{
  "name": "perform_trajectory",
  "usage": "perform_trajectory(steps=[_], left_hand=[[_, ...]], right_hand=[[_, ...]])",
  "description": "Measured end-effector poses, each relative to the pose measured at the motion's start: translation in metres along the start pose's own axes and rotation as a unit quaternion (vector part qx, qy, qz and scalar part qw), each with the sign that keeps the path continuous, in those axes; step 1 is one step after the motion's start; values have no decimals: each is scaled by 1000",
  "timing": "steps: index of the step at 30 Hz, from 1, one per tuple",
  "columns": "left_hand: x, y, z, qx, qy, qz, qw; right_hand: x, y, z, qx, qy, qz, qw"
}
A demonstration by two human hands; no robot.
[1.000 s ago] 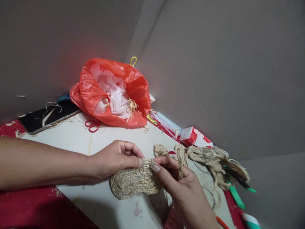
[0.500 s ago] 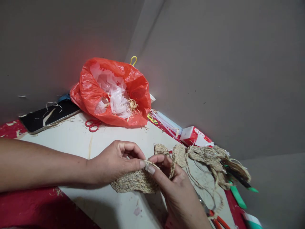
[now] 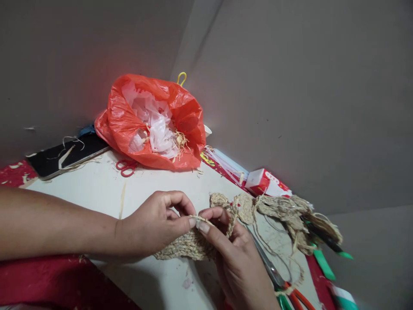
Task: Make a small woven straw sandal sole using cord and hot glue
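Both hands pinch the upper edge of a woven straw piece (image 3: 185, 245), made of rows of braided natural fibre. My left hand (image 3: 158, 224) is closed, thumb and forefinger gripping the edge from the left. Close beside it, my right hand (image 3: 234, 249) is closed too, its thumb pressed on the same edge. A braided straw cord (image 3: 231, 224) passes over the right fingers. The two thumb tips nearly touch. Part of the woven piece is hidden behind the hands.
A red plastic bag (image 3: 190, 112) holds white plastic and straw scraps. Red-handled scissors (image 3: 126, 168) and a phone (image 3: 80, 155) lie left. To the right are straw braids (image 3: 284, 206), a red-and-white box (image 3: 266, 181), scissors with a grey blade (image 3: 267, 260) and orange-handled pliers (image 3: 298, 297).
My right hand has shifted slightly left, uncovering more of the scissors blade. Both hands keep their pinch on the woven piece. The view has moved a little.
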State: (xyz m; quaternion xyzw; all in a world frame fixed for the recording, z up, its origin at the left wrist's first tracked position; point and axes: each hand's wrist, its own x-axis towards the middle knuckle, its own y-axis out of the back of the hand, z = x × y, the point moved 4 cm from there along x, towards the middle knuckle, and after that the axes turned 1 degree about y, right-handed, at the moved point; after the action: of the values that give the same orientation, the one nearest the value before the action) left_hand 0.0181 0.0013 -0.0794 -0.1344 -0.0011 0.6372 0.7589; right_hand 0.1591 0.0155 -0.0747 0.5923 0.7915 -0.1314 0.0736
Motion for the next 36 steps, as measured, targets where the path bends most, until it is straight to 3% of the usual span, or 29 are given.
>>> perform_trajectory(steps=[4,6,10,13,17,22,27,33,36], left_hand=[[1,0,4,11,-4,0,1000],[2,0,4,-7,4,-8,1000],[5,4,4,-9,-7,9,1000],[6,4,4,0,-8,10,1000],[6,3,8,8,-21,17,1000],[6,3,9,17,-26,15,999],[5,3,9,33,-36,14,999],[-1,-1,12,54,-65,7,996],[-3,-3,13,35,-71,4,997]], right_hand=[[3,2,-5,-78,14,-5,997],[1,10,-12,-144,43,31,988],[-15,29,-30,-239,200,145,939],[-31,31,-34,-255,284,160,910],[-34,17,-24,-284,240,56,927],[-27,9,-23,-332,222,41,916],[-25,1,-24,-342,169,-29,924],[-24,-4,-13,-198,51,-56,977],[-22,-7,-7,-129,-1,-74,989]])
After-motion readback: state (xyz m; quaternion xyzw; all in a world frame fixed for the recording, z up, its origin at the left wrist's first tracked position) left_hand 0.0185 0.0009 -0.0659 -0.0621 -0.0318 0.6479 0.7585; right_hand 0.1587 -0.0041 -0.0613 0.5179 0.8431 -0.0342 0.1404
